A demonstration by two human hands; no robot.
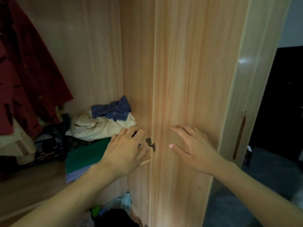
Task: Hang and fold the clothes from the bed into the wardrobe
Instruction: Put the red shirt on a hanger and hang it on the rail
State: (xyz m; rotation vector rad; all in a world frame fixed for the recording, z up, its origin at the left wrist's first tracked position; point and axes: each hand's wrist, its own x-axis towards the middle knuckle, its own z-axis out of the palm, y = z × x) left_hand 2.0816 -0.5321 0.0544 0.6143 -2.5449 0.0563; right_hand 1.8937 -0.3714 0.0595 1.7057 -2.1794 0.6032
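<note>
My left hand (126, 149) and right hand (195, 148) are spread and hold nothing; clothes (101, 123) already fill the wardrobe (180, 63), bed unseen.

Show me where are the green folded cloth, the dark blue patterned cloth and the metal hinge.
green folded cloth (85, 157): head view, flat top.
dark blue patterned cloth (111, 109): head view, middle.
metal hinge (150, 143): head view, plate.

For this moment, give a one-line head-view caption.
Both hands, left and right, open at the wardrobe door beside shelved clothes.

Bare forearms, sleeveless, ringless grips (126, 149)
</note>
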